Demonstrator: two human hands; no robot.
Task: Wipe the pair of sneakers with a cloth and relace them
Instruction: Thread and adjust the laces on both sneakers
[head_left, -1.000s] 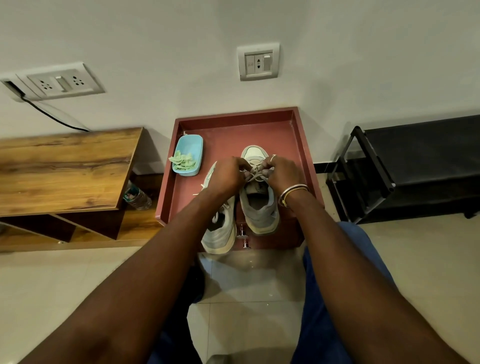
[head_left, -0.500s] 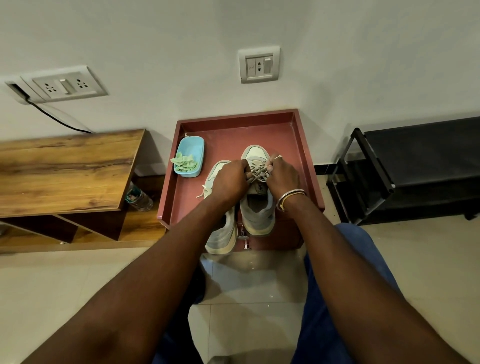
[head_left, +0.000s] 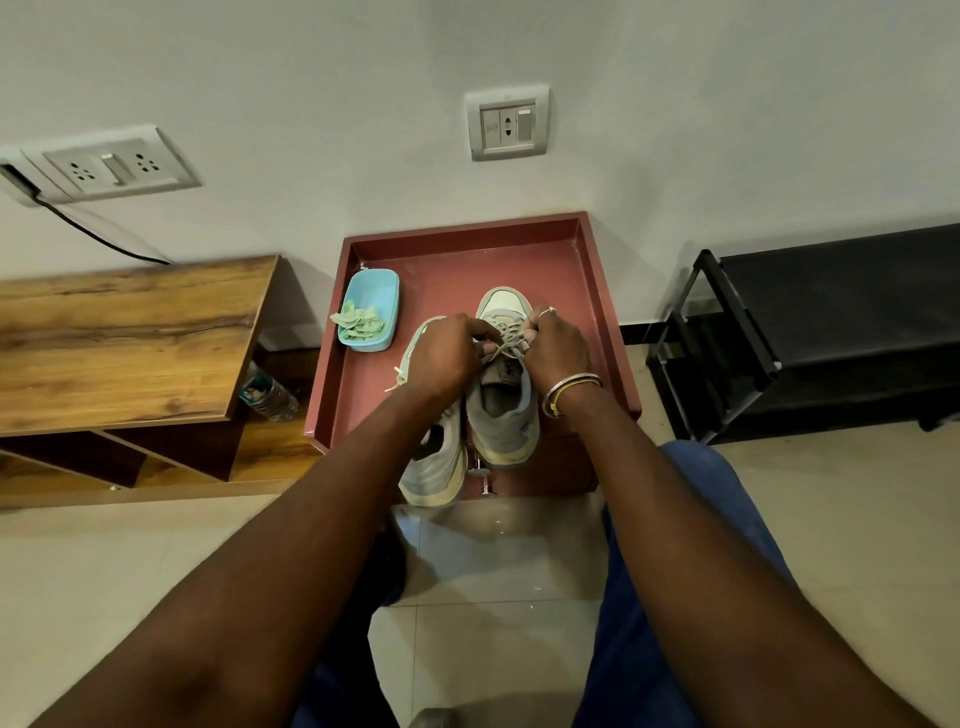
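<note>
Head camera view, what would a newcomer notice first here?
At the centre, the left hand and right hand pinch the laces of a grey sneaker on a red tray. The other sneaker lies beside it, under the left wrist. A blue tub holding a green cloth sits at the tray's far left.

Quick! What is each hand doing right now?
Left hand: pinching the lace on the farther shoe.
Right hand: pinching the same lace.
</note>
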